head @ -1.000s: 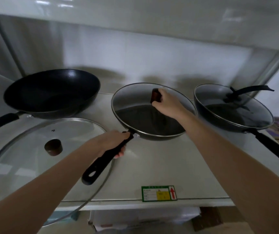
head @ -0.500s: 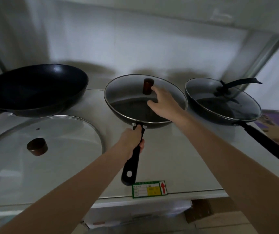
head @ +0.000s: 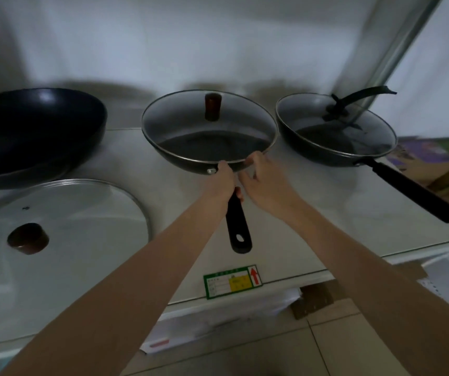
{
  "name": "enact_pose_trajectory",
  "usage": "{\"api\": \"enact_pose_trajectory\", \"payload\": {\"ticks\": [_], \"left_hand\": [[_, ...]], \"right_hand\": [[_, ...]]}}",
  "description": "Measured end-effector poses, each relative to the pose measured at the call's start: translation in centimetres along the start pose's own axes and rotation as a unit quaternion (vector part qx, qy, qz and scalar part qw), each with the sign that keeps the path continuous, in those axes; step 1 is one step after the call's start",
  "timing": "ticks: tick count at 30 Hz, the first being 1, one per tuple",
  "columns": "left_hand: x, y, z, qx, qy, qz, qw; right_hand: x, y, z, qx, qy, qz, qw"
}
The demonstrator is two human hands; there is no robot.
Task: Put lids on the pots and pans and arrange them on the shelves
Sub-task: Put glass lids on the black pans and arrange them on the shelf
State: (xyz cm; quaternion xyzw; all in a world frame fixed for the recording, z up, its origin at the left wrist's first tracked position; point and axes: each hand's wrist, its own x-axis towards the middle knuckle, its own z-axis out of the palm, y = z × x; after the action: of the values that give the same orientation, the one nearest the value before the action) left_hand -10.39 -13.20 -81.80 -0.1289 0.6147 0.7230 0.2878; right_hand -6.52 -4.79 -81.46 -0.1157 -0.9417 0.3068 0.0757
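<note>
Shelf, white, items left to right. Far left: black wok, uncovered. Near left: loose glass lid, flat, brown knob up. Centre: frying pan with glass lid seated; left hand wrapped tight around its black handle; right hand, fingers loosely spread, fingertips touching the near rim. Right: lidded pan, handle pointing near-right.

A green label with a red arrow; cardboard below.

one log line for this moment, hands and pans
left hand: grips middle pan handle | right hand: at lid rim | wok: unlidded
</note>
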Motion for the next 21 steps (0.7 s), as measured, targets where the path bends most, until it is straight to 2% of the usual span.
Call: {"api": "enact_pose_trajectory", "payload": {"ticks": [3,6,9,14,17,21], "left_hand": [[0.7,0.1,0.5,-0.004,0.008,-0.010,1.000],[0.5,0.1,0.3,-0.006,-0.003,-0.021,1.000],[-0.1,0.4,-0.1,-0.041,-0.026,-0.035,0.998],[-0.2,0.4,-2.0,-0.020,-0.098,-0.020,0.995],[0.5,-0.8,-3.6,0.016,-0.107,0.019,0.994],[-1.0,-2.1,-5.6,0.156,-0.033,0.097,0.982]], "right_hand": [[-1.5,-0.5,0.0,0.069,-0.064,0.060,0.994],[-2.6,-1.5,-0.1,0.174,-0.132,0.130,0.967],[-2.6,-2.2,0.2,0.248,-0.153,0.171,0.941],[-3.7,-2.3,2.5,0.190,-0.086,0.064,0.976],[-3.4,-1.7,3.3,0.179,-0.078,0.056,0.979],[-3.0,-1.3,3.8,0.142,-0.091,0.044,0.985]]}}
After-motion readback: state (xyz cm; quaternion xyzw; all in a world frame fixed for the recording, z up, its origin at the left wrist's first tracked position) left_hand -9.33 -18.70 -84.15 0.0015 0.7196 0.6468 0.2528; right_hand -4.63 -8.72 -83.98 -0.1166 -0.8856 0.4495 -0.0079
